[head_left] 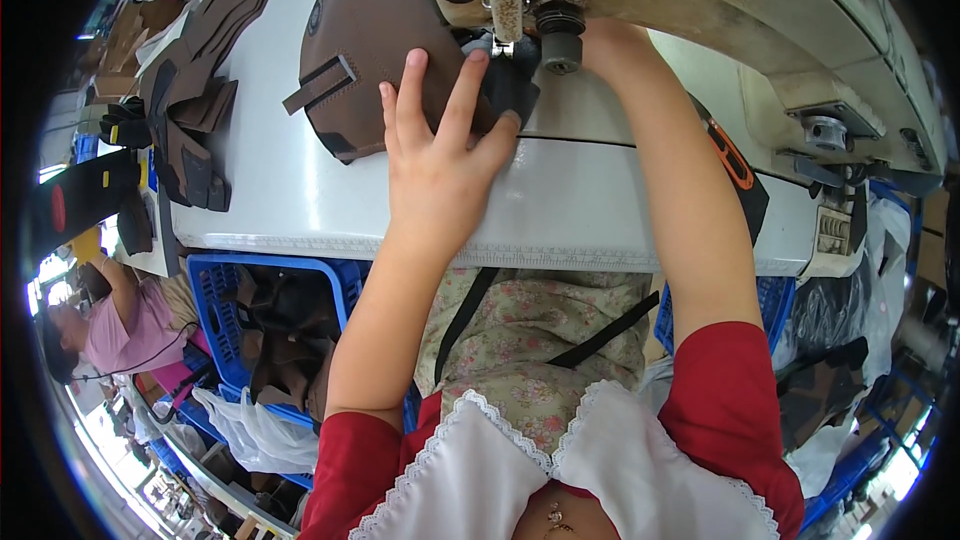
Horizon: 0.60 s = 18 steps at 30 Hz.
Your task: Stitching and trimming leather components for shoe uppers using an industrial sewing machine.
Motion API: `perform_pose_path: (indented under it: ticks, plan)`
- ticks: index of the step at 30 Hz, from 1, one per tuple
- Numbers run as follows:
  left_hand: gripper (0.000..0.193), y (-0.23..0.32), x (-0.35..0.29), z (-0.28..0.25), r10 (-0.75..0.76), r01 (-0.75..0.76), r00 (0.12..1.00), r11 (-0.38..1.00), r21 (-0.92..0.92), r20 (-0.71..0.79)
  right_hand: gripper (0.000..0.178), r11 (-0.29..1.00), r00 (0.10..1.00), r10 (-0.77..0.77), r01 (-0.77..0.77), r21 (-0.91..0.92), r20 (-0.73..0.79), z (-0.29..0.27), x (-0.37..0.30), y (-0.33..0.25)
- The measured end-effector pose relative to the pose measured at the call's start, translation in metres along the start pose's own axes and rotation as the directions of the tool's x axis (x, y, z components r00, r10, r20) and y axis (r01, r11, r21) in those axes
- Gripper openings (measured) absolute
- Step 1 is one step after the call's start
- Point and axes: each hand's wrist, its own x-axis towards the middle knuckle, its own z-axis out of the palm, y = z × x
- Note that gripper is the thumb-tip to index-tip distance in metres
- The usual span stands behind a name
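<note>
My left hand lies with fingers spread on a brown leather-like panel, which has dark trim and a stitched strap. The fingertips rest close to the presser foot of a sewing machine. Beside that foot, a black piece of the work touches my left thumb and index finger. My right hand reaches in behind the machine's round black-and-grey knob. The machine head hides its fingers, so whether they hold anything does not show.
An orange-and-black tool lies right of my right forearm. Stacked brown pieces cover the table's far left. Below the table edge stands a blue basket with dark pieces. Another person works at the left.
</note>
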Motion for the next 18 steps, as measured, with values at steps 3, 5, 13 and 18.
perform_pose_path:
  ticks: [3,5,13,18]
  plan:
    - [0.019,-0.0067,0.0029,-0.0018,-0.012,0.012,1.0,1.0,-0.009,0.029,0.038,1.0,1.0,0.008,-0.008,-0.009,0.002,0.0004,-0.0003,0.0009]
    - [0.019,-0.0059,0.0042,-0.002,-0.028,0.029,0.999,0.999,-0.04,0.023,0.038,1.0,1.0,0.012,-0.012,-0.016,0.001,0.0006,0.0001,0.0012]
    - [0.039,-0.0034,0.0066,-0.0061,-0.056,0.06,0.998,0.994,-0.09,0.042,0.037,0.999,1.0,0.02,-0.019,-0.034,0.012,0.0021,0.0044,-0.0009]
    - [0.038,-0.0056,0.0083,-0.0066,-0.056,0.06,0.997,0.993,-0.105,0.046,0.037,0.999,1.0,0.012,-0.012,-0.041,0.002,0.0029,0.0053,-0.0006]
